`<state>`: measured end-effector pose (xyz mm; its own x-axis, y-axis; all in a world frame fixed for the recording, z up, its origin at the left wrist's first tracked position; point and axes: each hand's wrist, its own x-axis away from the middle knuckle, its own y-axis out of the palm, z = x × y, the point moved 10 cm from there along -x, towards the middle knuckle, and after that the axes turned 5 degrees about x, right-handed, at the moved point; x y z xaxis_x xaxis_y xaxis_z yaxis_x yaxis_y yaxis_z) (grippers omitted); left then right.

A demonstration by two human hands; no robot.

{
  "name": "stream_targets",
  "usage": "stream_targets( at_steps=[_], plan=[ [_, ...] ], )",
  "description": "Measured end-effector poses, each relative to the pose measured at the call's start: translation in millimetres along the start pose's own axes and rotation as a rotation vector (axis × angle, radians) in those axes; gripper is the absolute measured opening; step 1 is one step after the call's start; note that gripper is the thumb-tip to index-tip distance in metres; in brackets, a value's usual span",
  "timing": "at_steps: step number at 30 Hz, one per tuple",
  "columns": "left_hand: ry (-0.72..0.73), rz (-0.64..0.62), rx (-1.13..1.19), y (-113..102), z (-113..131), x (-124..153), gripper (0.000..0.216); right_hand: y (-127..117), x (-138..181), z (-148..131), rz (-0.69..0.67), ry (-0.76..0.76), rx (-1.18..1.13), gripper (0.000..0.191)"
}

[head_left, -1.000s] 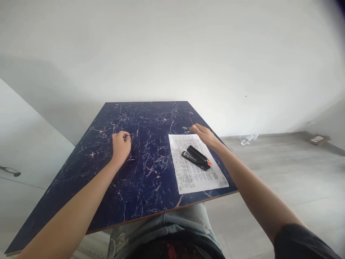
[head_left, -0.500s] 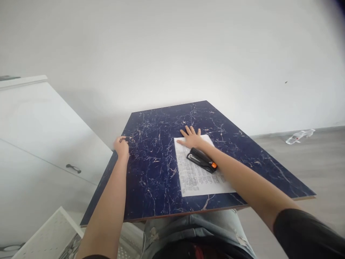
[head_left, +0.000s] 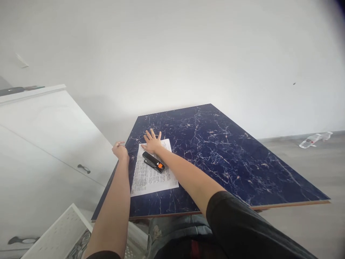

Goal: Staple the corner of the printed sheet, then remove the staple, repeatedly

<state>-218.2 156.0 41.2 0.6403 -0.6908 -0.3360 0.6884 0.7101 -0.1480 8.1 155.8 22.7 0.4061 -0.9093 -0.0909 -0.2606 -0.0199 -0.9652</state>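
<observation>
We have the paper (head_left: 147, 181) flat near the table's (head_left: 229, 158) left edge, stapler (head_left: 153, 162) on it, not yet released: our right hand (head_left: 152, 143) spreads its fingers wide there; our left hand (head_left: 121, 150) curls, contents unclear.

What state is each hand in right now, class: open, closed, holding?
Left hand: partly curled; whether it holds anything cannot be told.
Right hand: open, spread at the paper's far edge.

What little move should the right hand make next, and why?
Probably lift the right hand and draw it back towards the stapler: its fingers are spread at the far end of the paper, holding nothing visible, while the stapler rests on that sheet, close by the wrist.
</observation>
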Motion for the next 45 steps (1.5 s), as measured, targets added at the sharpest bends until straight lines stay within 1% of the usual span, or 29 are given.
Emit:
stream_targets(
  at_steps=[3, 6, 8, 9, 10, 12, 15, 17, 19, 20, 21, 23, 25, 26, 27, 29, 30, 32, 33, 35, 37, 38, 41, 43, 45],
  plan=[
    [0.05, 0.025, 0.015, -2, 14, 5, 0.018, 8, 16, -11, -0.075, -0.177, 0.009, 0.062],
    [0.171, 0.031, 0.034, -2, 38, 17, 0.016, 15, 36, -9, -0.146, -0.255, 0.021, 0.059],
    [0.272, -0.022, 0.051, 6, 58, 31, 0.017, 13, 48, 0, -0.151, -0.273, 0.023, 0.06],
    [0.324, -0.074, 0.059, 13, 67, 40, 0.018, 11, 54, 6, -0.149, -0.282, 0.023, 0.06],
    [0.377, -0.143, 0.066, 23, 76, 51, 0.019, 9, 62, 15, -0.145, -0.286, 0.023, 0.06],
    [0.485, -0.325, 0.076, 47, 92, 78, 0.02, 3, 79, 38, -0.137, -0.287, 0.023, 0.061],
    [0.641, -0.679, 0.063, 88, 109, 130, 0.022, -6, 109, 79, -0.118, -0.264, 0.015, 0.061],
    [0.725, -0.936, 0.034, 111, 112, 169, 0.025, -13, 126, 100, -0.1, -0.245, 0.0, 0.059],
    [0.786, -1.153, -0.004, 126, 110, 201, 0.027, -22, 138, 112, -0.061, -0.227, -0.032, 0.058],
    [0.808, -1.236, -0.024, 130, 108, 212, 0.027, -30, 142, 115, -0.026, -0.213, -0.053, 0.057],
    [0.824, -1.302, -0.044, 133, 105, 221, 0.027, -40, 146, 119, 0.023, -0.188, -0.08, 0.056],
    [0.841, -1.388, -0.079, 134, 101, 229, 0.027, -65, 155, 128, 0.134, -0.115, -0.135, 0.053],
    [0.845, -1.436, -0.106, 133, 97, 230, 0.026, -89, 172, 138, 0.19, -0.055, -0.186, 0.05],
    [0.847, -1.446, -0.113, 132, 96, 230, 0.026, -95, 183, 140, 0.172, -0.053, -0.221, 0.052],
    [0.847, -1.454, -0.116, 131, 96, 230, 0.027, -98, 194, 139, 0.121, -0.083, -0.271, 0.054],
    [0.844, -1.48, -0.126, 131, 95, 233, 0.035, -95, 220, 128, -0.033, -0.188, -0.392, 0.052],
    [0.843, -1.508, -0.142, 131, 93, 237, 0.042, -92, 232, 122, -0.089, -0.229, -0.416, 0.055],
    [0.846, -1.58, -0.189, 133, 89, 247, 0.055, -85, 249, 115, -0.135, -0.261, -0.377, 0.062],
    [0.849, -1.61, -0.219, 134, 87, 252, 0.058, -82, 253, 114, -0.136, -0.258, -0.336, 0.058],
    [0.84, -1.627, -0.264, 135, 85, 255, 0.062, -78, 255, 115, -0.118, -0.242, -0.273, 0.039],
    [0.812, -1.615, -0.287, 136, 85, 254, 0.063, -83, 250, 124, -0.054, -0.214, -0.257, 0.025],
    [0.799, -1.61, -0.296, 136, 84, 253, 0.064, -89, 247, 132, 0.003, -0.189, -0.262, 0.023],
    [0.775, -1.609, -0.317, 136, 84, 251, 0.065, -107, 242, 162, 0.179, -0.091, -0.297, 0.025],
    [0.764, -1.608, -0.331, 136, 85, 251, 0.066, -109, 240, 178, 0.227, -0.036, -0.336, 0.028],
    [0.761, -1.607, -0.338, 135, 87, 252, 0.066, -103, 237, 188, 0.227, -0.001, -0.367, 0.032]
  ],
)
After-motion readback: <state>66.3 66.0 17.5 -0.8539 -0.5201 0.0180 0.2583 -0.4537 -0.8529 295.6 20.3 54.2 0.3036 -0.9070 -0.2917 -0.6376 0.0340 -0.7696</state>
